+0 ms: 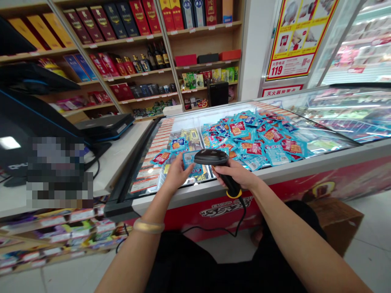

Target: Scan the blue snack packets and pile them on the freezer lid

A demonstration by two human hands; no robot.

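Note:
My right hand (233, 173) is wrapped round the handle of a black barcode scanner (211, 156) with a yellow ring at its base. The scanner's head points left, over my left hand (177, 173). Between the thumb and fingers of that hand is a small blue snack packet (187, 158), its pale printed side up; the scanner head hides part of it. Beyond both hands, a heap of blue and red snack packets (247, 136) lies on the glass top of a chest freezer (195, 191). A couple of loose packets (179, 144) lie left of the heap, near my left hand.
The scanner's cable (235, 232) hangs down in front of the freezer. At left, a checkout screen (39, 118) stands on a white counter (122, 150). Behind are shelves of boxed goods (128, 20). A cardboard box (339, 219) sits on the floor at right.

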